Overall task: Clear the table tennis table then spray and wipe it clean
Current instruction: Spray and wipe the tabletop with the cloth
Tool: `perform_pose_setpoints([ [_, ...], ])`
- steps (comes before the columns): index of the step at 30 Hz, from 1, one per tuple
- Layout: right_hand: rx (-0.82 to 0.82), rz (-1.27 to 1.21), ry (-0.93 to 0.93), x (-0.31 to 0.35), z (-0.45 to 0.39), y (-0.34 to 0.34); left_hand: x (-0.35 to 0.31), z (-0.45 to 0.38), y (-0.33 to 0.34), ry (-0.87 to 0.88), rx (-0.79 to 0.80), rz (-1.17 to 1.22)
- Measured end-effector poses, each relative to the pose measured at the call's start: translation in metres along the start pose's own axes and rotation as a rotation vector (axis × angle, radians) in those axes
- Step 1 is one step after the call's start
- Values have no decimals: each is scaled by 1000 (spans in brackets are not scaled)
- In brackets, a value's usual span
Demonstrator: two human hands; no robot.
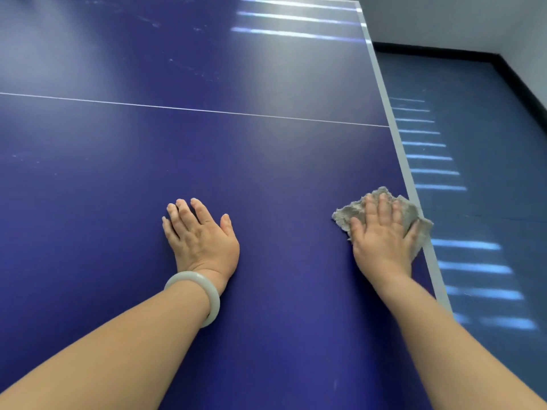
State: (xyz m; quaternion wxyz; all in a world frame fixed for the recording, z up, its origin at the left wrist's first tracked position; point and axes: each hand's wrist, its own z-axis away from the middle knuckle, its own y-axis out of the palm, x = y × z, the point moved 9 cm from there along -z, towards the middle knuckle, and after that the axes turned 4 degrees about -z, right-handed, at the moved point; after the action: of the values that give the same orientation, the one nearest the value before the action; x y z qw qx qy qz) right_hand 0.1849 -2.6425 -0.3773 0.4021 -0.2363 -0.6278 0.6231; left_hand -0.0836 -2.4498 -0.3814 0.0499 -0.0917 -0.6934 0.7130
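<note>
Cloth (410,211), grey and crumpled, lies at the near right of the blue counter (266,161), just beside the pale border stripe (393,125) that runs along the right edge, with one corner reaching onto that stripe. The right hand (381,235) presses flat on top of the cloth, fingers straight and spread, thumb out to the left, so that the rag shows only around the fingertips and to the right of the palm. The left hand (201,235) rests palm down on the bare surface, well apart from the cloth to its left, fingers extended and grasping nothing. A pale, milky bangle (196,294) circles the left wrist. Both forearms reach in from the near edge of the view. A thin white line (192,109) crosses the counter from left to right farther away, and beyond it faint smears and scuffs (177,63) show on the far half. Bright bars of reflected light (296,17) lie on the far right corner of the counter. To the right, the blue floor (485,113) carries similar striped patches of light, bordered by a dark baseboard (444,50) below a pale wall (458,19).
</note>
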Motion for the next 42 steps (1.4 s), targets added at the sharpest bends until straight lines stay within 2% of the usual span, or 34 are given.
perform_pose_setpoints([
  [4, 3, 31, -343, 82, 96, 29, 0, 0, -1, 1, -7, 2],
  [9, 49, 43, -356, 96, 106, 39, 1, 1, -5, 20, -1, 76],
  [13, 86, 24, -423, 102, 97, 36, 10, 0, -18, 53, 0, 373],
  [16, 127, 31, -490, 103, 83, 35, 32, 9, -26, 160, 53, 631],
  [17, 140, 37, -513, 103, 79, 35, 44, 18, -29, 207, 56, 629],
  [19, 164, 53, -545, 103, 74, 37, 77, 38, -28, 254, 28, 470],
  [23, 204, 13, -549, 104, 86, 33, 141, 64, -19, 175, 38, 176],
  [28, 272, 17, -763, 67, 168, 27, 150, 73, -13, 211, -9, 35],
  [30, 234, 19, -573, 21, 177, 19, 149, 73, -14, 207, -20, 34],
  [33, 78, 61, -116, -27, 197, 9, 149, 73, -14, 202, -20, 35],
  [34, 50, 67, -55, -18, 210, 11, 148, 73, -15, 200, -16, 29],
  [35, 50, 64, -70, 2, 222, 17, 148, 74, -15, 198, -12, 21],
  [36, 66, 59, -152, 31, 233, 25, 148, 74, -16, 196, -9, 16],
  [38, 105, 64, -434, 92, 248, 40, 147, 74, -16, 187, 2, 11],
  [40, 193, 89, -710, 125, 242, 48, 147, 74, -16, 178, 16, 0],
  [41, 205, 101, -768, 125, 227, 46, 147, 74, -16, 179, 17, -7],
  [42, 196, 105, -742, 116, 204, 43, 147, 73, -16, 181, 18, -13],
])
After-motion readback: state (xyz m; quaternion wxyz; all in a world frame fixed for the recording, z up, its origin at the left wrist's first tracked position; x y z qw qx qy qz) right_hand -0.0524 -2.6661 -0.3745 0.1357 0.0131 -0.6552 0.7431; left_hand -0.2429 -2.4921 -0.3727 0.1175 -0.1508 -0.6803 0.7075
